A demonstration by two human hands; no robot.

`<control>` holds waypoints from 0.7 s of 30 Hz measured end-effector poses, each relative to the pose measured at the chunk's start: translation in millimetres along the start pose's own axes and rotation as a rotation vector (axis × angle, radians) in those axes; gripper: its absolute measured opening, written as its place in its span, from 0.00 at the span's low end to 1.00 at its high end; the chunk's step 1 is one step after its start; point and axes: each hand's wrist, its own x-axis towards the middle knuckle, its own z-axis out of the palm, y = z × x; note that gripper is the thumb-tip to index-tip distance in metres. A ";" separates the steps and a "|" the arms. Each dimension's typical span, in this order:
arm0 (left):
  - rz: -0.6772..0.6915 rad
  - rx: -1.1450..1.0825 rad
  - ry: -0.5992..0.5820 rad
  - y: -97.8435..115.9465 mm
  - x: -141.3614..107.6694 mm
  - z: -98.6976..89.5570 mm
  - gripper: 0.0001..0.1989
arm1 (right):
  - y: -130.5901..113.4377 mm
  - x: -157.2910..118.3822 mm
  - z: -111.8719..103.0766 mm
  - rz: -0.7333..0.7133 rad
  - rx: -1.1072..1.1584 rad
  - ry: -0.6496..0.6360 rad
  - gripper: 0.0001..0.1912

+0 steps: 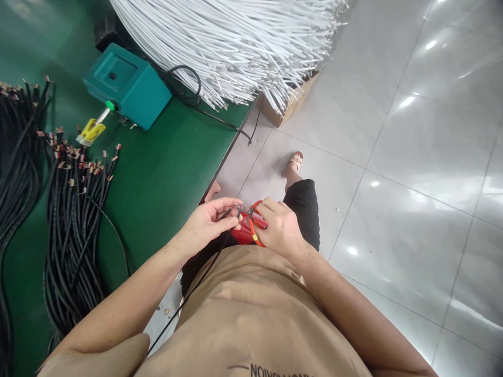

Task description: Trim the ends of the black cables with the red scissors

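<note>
Left hand [206,224], one: thumb and fingers pinched on one thin black cable [189,296], which trails toward the body. Right hand [282,226], one: wrapped around one pair of orange-red-handled metal pliers [251,213], jaws at the left fingertips. Outward, green tabletop [168,157]: two bundles of black sheathed cables [73,225], one teal box-shaped device [128,86], one mass of white cables [231,50].

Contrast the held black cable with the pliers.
The black cable is long and thin; the pliers are short, with orange handles. The left hand holds the cable, the right hand the pliers. Both are held in front of the person's torso.
</note>
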 end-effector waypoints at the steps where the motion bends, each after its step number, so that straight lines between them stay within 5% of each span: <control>1: 0.002 0.000 0.000 -0.6 0.2 -0.6 0.17 | 0.0 0.1 -0.2 -0.007 -0.020 0.012 0.10; 14: 0.032 0.048 -0.023 -2.8 1.9 -2.3 0.18 | 5.1 -4.3 -2.0 -0.006 -0.015 -0.016 0.14; 21: 0.069 0.007 -0.016 -3.1 3.1 0.2 0.20 | -13.5 11.7 -13.7 0.557 0.917 -0.046 0.16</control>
